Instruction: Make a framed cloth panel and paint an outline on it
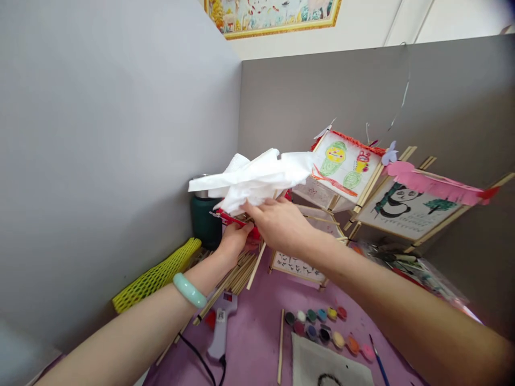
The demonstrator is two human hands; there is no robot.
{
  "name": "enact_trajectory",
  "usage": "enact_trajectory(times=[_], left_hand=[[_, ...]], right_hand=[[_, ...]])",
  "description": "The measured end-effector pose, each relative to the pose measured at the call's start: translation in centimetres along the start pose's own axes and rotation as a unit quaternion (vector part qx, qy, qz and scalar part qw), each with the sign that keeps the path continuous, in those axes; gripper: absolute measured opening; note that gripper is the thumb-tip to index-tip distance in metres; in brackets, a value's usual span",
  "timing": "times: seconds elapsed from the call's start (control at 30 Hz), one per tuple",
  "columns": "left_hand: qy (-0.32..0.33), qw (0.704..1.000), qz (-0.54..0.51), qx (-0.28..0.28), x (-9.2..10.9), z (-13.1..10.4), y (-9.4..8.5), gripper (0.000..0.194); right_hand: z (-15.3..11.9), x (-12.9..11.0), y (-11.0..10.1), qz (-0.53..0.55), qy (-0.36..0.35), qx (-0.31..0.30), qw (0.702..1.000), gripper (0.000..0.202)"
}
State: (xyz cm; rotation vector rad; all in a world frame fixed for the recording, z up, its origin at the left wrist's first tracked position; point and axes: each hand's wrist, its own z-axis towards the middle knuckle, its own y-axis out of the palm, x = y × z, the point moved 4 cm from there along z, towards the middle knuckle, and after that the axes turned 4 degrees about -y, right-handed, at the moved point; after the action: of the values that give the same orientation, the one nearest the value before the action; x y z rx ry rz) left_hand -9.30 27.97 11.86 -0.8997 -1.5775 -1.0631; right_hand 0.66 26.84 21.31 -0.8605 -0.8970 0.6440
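Crumpled white tissue-like sheets [257,179] rise in a loose bunch at the back of the table, above a red packet [230,216]. My left hand [234,244], a pale green bangle on its wrist, grips the packet's lower edge from the near side. Most of the left fingers are hidden beneath it. From the right, my right hand [281,225] reaches over with curled fingers against the lower part of the sheets. A thin wooden stick [256,266] slants down below that hand; whether the hand touches it I cannot tell.
Bundled sticks [241,273], a glue gun [219,327] with its cord, and yellow foam netting [159,273] lie at left. A dark green canister [205,220] stands by the partition. Painted lantern panels [410,209] stand at right. Paint pots [324,335], a brush [379,360] and cloth [317,359] are in front.
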Motion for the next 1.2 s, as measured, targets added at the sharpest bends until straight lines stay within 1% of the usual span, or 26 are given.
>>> enact_trajectory(times=[0.1,0.17,0.23,0.3,0.4,0.5,0.67,0.77,0.83,0.9,0.97,1.1,1.17,1.2], left_hand=[[-0.012,1.000,0.003,-0.024,-0.1,0.3,0.3,0.010],[-0.015,1.000,0.001,-0.022,-0.2,0.5,0.4,0.007],[-0.017,1.000,0.000,-0.013,-0.4,0.6,0.3,0.006],[-0.015,1.000,-0.001,-0.005,-0.6,0.6,0.2,0.007],[-0.005,1.000,-0.003,-0.004,-0.9,0.7,0.2,0.008],[0.011,1.000,-0.009,-0.004,-1.1,1.0,0.5,0.007],[0.046,0.999,-0.006,0.007,-1.3,2.2,1.1,0.007],[0.063,0.998,0.002,0.024,-1.2,3.1,1.3,0.011],[0.072,0.997,0.009,0.032,-0.9,3.7,1.4,0.013],[0.077,0.996,0.017,0.035,-0.3,4.4,1.6,0.015],[0.079,0.996,0.026,0.033,0.6,5.1,1.9,0.017],[0.070,0.997,0.034,0.023,3.0,6.9,2.6,0.021],[0.064,0.998,0.027,0.012,4.2,7.8,3.0,0.023],[0.063,0.998,0.019,0.008,4.8,8.2,3.2,0.024]], right_hand=[[2.4,2.7,0.0,-0.035,0.043,0.001,0.998,0.054],[3.5,3.8,0.1,-0.035,0.043,-0.006,0.998,0.049],[4.0,4.3,0.1,-0.032,0.041,-0.013,0.999,0.048],[3.8,4.3,0.1,-0.033,0.036,-0.013,0.999,0.048],[3.0,3.9,-0.2,-0.042,0.025,0.008,0.999,0.047],[2.4,4.1,-0.3,-0.044,0.022,0.015,0.999,0.044],[2.4,5.2,0.3,-0.049,0.019,0.004,0.999,0.045],[2.3,5.5,0.4,-0.037,0.021,-0.004,0.999,0.040],[2.2,5.5,0.1,-0.012,0.020,-0.003,1.000,0.036],[2.0,5.5,-0.5,0.013,0.018,0.015,1.000,0.033],[1.7,5.6,-1.5,0.025,0.018,0.051,0.998,0.030],[-0.1,5.1,-3.9,0.038,0.049,0.166,0.984,0.030],[-1.7,4.2,-4.8,0.055,0.060,0.220,0.972,0.031],[-2.5,3.6,-5.0,0.066,0.061,0.237,0.967,0.031]])
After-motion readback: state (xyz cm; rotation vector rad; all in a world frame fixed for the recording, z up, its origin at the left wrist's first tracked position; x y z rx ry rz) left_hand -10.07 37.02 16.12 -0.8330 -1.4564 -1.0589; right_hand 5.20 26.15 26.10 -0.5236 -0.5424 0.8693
